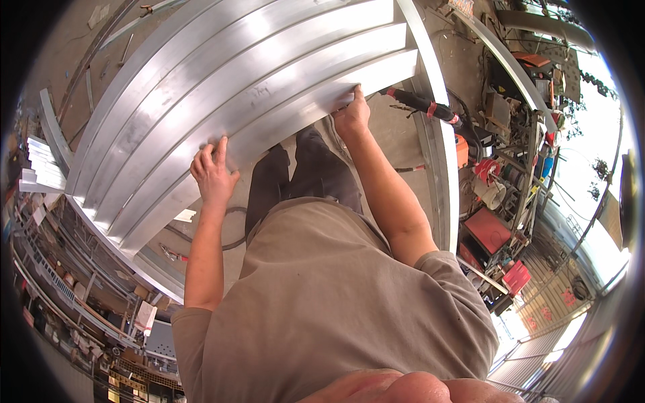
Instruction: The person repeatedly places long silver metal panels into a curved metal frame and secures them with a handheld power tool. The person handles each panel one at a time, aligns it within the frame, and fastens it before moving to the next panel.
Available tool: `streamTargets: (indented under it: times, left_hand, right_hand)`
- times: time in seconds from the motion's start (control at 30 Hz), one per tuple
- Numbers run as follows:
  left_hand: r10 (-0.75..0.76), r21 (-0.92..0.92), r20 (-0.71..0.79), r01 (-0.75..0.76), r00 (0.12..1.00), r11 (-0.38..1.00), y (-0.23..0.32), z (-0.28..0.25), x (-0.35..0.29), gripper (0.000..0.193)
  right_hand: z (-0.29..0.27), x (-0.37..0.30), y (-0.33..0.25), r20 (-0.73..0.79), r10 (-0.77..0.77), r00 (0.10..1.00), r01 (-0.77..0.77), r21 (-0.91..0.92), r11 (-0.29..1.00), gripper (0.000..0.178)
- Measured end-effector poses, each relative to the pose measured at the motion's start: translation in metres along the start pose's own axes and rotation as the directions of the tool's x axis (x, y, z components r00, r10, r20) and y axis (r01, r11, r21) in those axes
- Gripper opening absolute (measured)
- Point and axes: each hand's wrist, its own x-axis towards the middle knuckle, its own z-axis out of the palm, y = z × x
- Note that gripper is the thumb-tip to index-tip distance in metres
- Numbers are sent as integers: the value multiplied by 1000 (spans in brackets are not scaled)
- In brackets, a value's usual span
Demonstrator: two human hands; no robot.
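The left hand (215,178) rests on silver metal slats (201,101) while the right hand (352,117) grips the nearest one's edge.

No legible text anywhere in the head view. Red marks (545,314) on slatted wall (547,287), right side (can't tell if lettering): too small to read.
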Motion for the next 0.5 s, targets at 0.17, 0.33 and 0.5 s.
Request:
streamTargets:
  times: [0.17, 0.33, 0.5]
  left_hand:
    - [-1, -9, -3, 1, 1000, 1000, 1, 0, 0, 112]
    - [-10, -11, 7, 10, 1000, 1000, 0, 2, 0, 111]
    - [-10, 1, 9, 10, 1000, 1000, 0, 2, -1, 111]
  right_hand:
    - [0, 0, -1, 8, -3, 1000, 3, -4, 1000, 47]
    - [-1, -1, -2, 31, 1, 1000, 0, -14, 1000, 48]
    - [-2, 1, -2, 35, 10, 999, -9, -18, 1000, 49]
